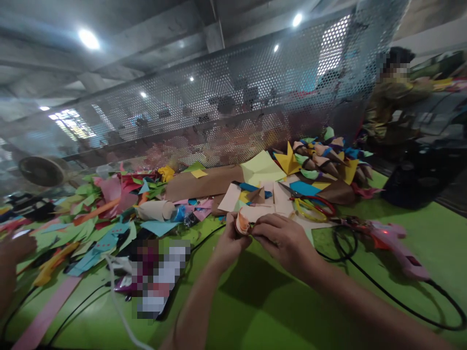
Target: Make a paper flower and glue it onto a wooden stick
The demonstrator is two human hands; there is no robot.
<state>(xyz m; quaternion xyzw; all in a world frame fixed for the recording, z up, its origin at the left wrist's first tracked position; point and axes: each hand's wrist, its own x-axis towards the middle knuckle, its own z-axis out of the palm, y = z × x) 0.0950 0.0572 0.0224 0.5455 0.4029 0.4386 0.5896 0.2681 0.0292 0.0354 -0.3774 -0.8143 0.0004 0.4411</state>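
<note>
Left hand and right hand meet above the green worktop, the left gripping a small curled orange-and-white piece; the right's fingers are bunched beside it, though whether they grip it I cannot tell. Just beyond lie pale paper sheets and yellow-and-red-handled scissors. Off to the right rests a pink glue gun with a glowing red light. Coloured paper scraps crowd the worktop's left side. Behind rises a perforated metal screen, with a round fan at left, another person at far right, and bright ceiling lamps overhead.
</note>
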